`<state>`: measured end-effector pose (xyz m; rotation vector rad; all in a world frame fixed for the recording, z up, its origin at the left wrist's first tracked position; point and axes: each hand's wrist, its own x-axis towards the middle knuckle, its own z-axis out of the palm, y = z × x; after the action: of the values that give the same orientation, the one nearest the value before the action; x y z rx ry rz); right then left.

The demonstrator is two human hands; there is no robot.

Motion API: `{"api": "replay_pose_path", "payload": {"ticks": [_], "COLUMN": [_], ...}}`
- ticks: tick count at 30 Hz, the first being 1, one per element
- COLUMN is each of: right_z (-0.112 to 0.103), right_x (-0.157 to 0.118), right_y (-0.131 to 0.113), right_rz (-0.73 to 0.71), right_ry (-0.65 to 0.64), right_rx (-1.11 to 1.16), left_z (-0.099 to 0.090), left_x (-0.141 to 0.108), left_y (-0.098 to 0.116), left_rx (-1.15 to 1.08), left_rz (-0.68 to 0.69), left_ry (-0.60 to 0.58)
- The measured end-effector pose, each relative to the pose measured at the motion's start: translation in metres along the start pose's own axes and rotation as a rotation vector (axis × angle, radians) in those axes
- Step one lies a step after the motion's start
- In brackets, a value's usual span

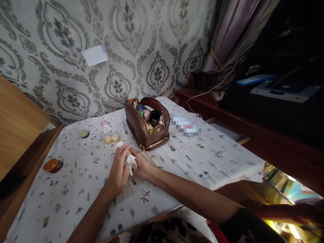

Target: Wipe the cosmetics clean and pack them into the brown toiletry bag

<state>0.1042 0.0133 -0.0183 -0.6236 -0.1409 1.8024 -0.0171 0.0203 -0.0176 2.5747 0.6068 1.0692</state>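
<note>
Over the near middle of the cloth-covered table, my two hands meet around a crumpled white wipe point(130, 160). My left hand point(118, 170) presses the wipe from the left, its fingers long and close together. From the other side my right hand point(142, 166) closes around a small beige object point(134, 165), partly covered by the wipe; its kind is hidden. Just beyond the fingers lie two small round cream-coloured pieces point(111, 138). A brown toiletry bag point(136, 125) stands unzipped behind my hands, filled with small jars and bottles.
A pink-and-white tube point(105, 126), a pale green jar point(83, 134) and an orange-lidded jar point(53, 165) stand or lie on the left. Right of the bag is a blurred-out item point(186, 125). A dark red desk point(243, 141) with a white cable point(215, 88) borders the right side.
</note>
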Motion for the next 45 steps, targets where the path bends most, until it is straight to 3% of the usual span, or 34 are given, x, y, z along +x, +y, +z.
{"api": "replay_pose_path", "payload": {"ticks": [6, 12, 18, 24, 28, 41, 45], "right_z": [-0.002, -0.007, -0.009, -0.009, -0.007, -0.009, -0.011], "right_x": [-0.005, -0.007, -0.007, -0.005, -0.003, -0.003, -0.001], "right_y": [0.001, 0.008, 0.011, 0.009, 0.005, -0.002, -0.004], "right_rz": [-0.162, -0.210, -0.147, -0.075, 0.046, 0.065, -0.013], "right_ry": [0.025, -0.064, -0.151, -0.246, -0.206, -0.116, -0.141], "right_rx": [-0.134, -0.313, -0.297, -0.160, -0.025, 0.075, 0.070], "left_z": [-0.002, -0.016, -0.022, -0.018, -0.014, -0.013, -0.014], "left_x": [0.001, 0.008, 0.010, 0.009, 0.007, 0.004, 0.005], "left_y": [-0.007, -0.012, -0.016, -0.021, -0.022, -0.018, -0.011], "left_rx": [0.040, 0.202, 0.224, 0.136, 0.134, 0.303, 0.273], "left_rz": [0.013, -0.072, -0.246, -0.311, -0.346, -0.196, -0.129], "left_ry": [0.106, 0.238, 0.309, 0.278, 0.239, 0.242, 0.229]}}
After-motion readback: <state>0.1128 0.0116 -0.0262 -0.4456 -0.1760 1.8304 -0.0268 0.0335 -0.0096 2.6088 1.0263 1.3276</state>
